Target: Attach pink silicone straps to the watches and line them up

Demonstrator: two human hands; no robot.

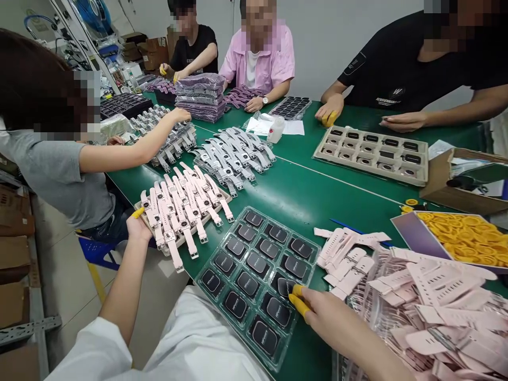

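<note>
Nearest: one clear tray point(257, 307) is lying along the counter's near edge, carrying 15 black watch faces point(264, 337), three columns of five. Pale lettering is showing on them, too small to read surely. The right hand point(323, 312), two fingertips in yellow cots, is reaching over a face in the right-hand column; cannot tell if its grip is pinching that face.

Right of it, pink straps point(448, 296) are heaping up, too many to count. Left hand point(138, 228), one yellow cot showing, is touching the end of one tray of pink-strapped watches point(186, 206); fingers partly hidden, cannot tell if the grip is closing on it. Watches are overlapping, uncountable.

Further right: one box of yellow finger cots point(413, 238).

Beyond, grey-strapped watches point(234, 159) are lying massed on the green counter point(301, 180); one beige tray point(423, 159) is showing 15 compartments, three rows of five.

Four co-workers are sitting around; one black shirt point(400, 69) is bearing a W-like emblem, lettering beneath unreadable.
</note>
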